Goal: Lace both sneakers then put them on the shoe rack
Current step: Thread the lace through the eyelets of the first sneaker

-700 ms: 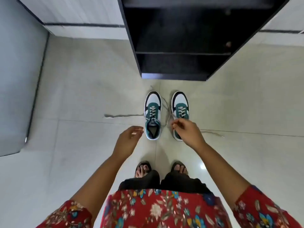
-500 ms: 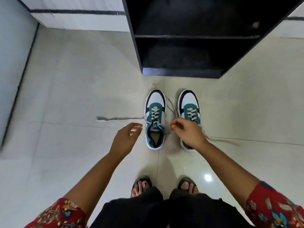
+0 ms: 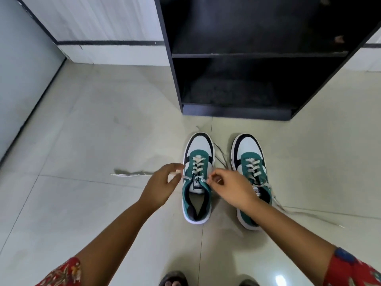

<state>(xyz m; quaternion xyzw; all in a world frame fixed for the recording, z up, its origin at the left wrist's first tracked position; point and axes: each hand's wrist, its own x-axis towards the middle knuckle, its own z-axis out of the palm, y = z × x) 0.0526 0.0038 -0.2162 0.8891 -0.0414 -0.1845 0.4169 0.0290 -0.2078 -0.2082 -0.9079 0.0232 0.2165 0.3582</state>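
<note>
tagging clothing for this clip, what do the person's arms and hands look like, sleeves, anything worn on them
Both forearms are bare from the sleeve edges down. The left sleeve and right sleeve are red fabric with a floral print; the right one shows blue flowers. The left hand and right hand are bare: no gloves, rings, bracelets or watch visible.

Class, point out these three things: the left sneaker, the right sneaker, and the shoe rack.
left sneaker (image 3: 201,147): head view, on its white toe.
right sneaker (image 3: 248,146): head view, on its white toe.
shoe rack (image 3: 237,113): head view, on its bottom front edge.
</note>
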